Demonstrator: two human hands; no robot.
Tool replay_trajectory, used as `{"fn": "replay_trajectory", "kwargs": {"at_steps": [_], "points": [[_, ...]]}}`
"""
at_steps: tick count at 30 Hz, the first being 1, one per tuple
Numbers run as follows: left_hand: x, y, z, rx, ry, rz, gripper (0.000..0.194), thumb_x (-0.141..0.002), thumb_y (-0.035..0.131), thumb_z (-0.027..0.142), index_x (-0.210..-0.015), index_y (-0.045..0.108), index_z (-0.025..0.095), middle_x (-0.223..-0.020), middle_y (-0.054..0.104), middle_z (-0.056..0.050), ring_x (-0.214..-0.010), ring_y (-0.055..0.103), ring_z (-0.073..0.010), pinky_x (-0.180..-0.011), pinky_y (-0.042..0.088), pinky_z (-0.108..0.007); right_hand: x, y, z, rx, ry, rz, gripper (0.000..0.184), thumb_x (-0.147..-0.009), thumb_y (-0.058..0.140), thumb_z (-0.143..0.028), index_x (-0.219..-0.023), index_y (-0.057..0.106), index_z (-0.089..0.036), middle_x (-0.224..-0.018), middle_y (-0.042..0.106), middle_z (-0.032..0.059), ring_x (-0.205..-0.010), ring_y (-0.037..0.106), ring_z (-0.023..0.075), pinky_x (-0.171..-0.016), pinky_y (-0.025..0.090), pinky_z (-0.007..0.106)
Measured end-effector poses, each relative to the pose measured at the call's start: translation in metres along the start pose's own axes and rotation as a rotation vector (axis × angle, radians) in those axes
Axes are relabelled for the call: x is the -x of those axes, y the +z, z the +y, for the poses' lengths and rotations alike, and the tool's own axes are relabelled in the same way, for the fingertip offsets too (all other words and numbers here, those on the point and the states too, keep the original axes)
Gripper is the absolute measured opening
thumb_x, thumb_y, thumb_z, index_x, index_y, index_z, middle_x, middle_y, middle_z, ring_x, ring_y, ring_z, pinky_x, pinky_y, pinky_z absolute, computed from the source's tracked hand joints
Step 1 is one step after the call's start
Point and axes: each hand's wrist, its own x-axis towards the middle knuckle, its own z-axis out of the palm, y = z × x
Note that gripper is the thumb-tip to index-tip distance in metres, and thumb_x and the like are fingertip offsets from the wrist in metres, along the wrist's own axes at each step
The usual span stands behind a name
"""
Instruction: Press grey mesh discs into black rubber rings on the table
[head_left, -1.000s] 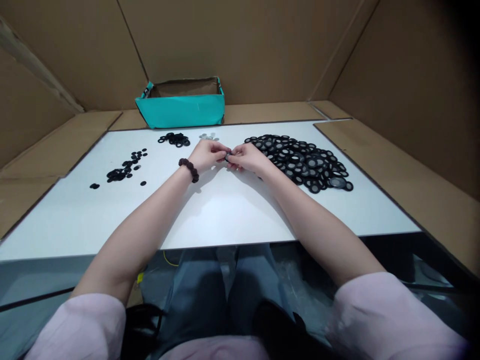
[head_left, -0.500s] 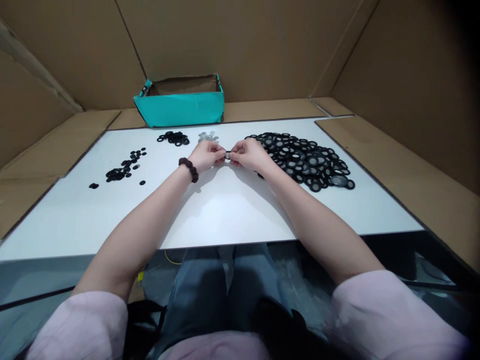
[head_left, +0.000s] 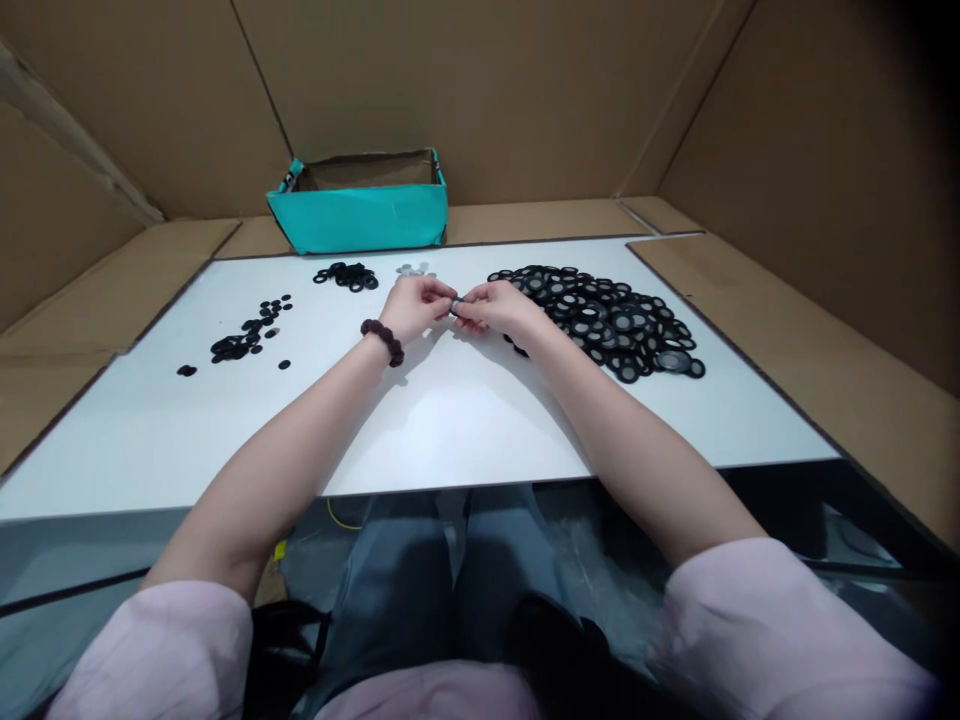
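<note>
My left hand [head_left: 414, 307] and my right hand [head_left: 496, 307] meet fingertip to fingertip over the white table [head_left: 450, 400], both pinched on one small black ring [head_left: 455, 306] held between them. Just right of my right hand lies a large heap of black rings with grey mesh centres [head_left: 600, 318]. Behind my left hand sit a small pile of black rings [head_left: 349, 276] and a few pale grey discs [head_left: 415, 269]. A dark bead bracelet [head_left: 382, 340] circles my left wrist.
A teal box [head_left: 360, 212] stands open at the table's far edge. Small black discs [head_left: 244, 338] are scattered at the left of the table. Brown cardboard walls enclose the table on three sides. My lap is below the near edge.
Both hands stay together on the small ring, their fingers shifting slightly. The view has moved a little; nothing on the table has changed place.
</note>
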Motion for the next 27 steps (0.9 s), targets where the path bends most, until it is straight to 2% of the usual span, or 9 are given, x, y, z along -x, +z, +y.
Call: {"fn": "replay_trajectory", "kwargs": {"at_steps": [4, 10, 15, 18, 21, 27], "points": [[0.001, -0.003, 0.001, -0.052, 0.044, -0.025, 0.017, -0.075, 0.068, 0.008, -0.082, 0.081, 0.015, -0.078, 0.078, -0.004, -0.086, 0.075, -0.0224, -0.1, 0.062, -0.046, 0.002, 0.002, -0.002, 0.015, 0.031, -0.012, 0.042, -0.094, 0.069, -0.001, -0.057, 0.057, -0.017, -0.057, 0.069, 0.003, -0.051, 0.061, 0.0102, -0.048, 0.044, 0.018], [0.003, -0.007, 0.007, 0.012, -0.028, -0.141, 0.015, -0.079, 0.07, 0.012, -0.09, 0.08, 0.012, -0.08, 0.078, -0.005, -0.082, 0.074, -0.0212, -0.097, 0.062, -0.049, 0.004, 0.002, -0.003, 0.08, 0.019, -0.002, 0.039, -0.095, 0.068, -0.002, -0.061, 0.057, -0.017, -0.058, 0.069, 0.0028, -0.05, 0.059, 0.0089, -0.047, 0.043, 0.018], [0.006, -0.007, 0.008, 0.01, -0.092, -0.125, 0.003, -0.081, 0.071, 0.011, -0.079, 0.072, 0.013, -0.07, 0.071, -0.004, -0.078, 0.072, -0.0202, -0.092, 0.063, -0.046, 0.002, 0.002, 0.001, 0.143, -0.041, -0.014, 0.038, -0.096, 0.066, -0.001, -0.063, 0.055, -0.018, -0.055, 0.066, 0.0004, -0.05, 0.06, 0.0093, -0.05, 0.045, 0.018], [0.008, -0.005, 0.008, 0.029, -0.149, -0.12, 0.011, -0.085, 0.069, 0.01, -0.075, 0.069, 0.013, -0.066, 0.066, -0.003, -0.075, 0.071, -0.0187, -0.091, 0.063, -0.043, 0.0, 0.0, 0.004, 0.181, -0.074, -0.012, 0.038, -0.095, 0.065, 0.0, -0.064, 0.055, -0.019, -0.053, 0.064, -0.0009, -0.049, 0.059, 0.0097, -0.052, 0.047, 0.019], [0.009, -0.002, 0.007, 0.047, -0.165, -0.105, 0.014, -0.088, 0.067, 0.009, -0.075, 0.068, 0.014, -0.068, 0.067, -0.004, -0.074, 0.072, -0.0188, -0.092, 0.063, -0.045, -0.003, -0.001, 0.006, 0.205, -0.086, -0.003, 0.038, -0.093, 0.065, 0.001, -0.062, 0.056, -0.018, -0.052, 0.063, -0.001, -0.049, 0.059, 0.0096, -0.052, 0.047, 0.019], [0.006, 0.001, 0.007, 0.094, -0.125, -0.044, 0.009, -0.088, 0.067, 0.008, -0.081, 0.07, 0.013, -0.07, 0.07, -0.005, -0.078, 0.076, -0.0214, -0.089, 0.064, -0.047, -0.005, 0.001, 0.007, 0.154, -0.135, 0.107, 0.034, -0.09, 0.07, 0.0, -0.061, 0.06, -0.016, -0.05, 0.057, -0.0038, -0.045, 0.049, 0.0062, -0.047, 0.039, 0.017]]}}
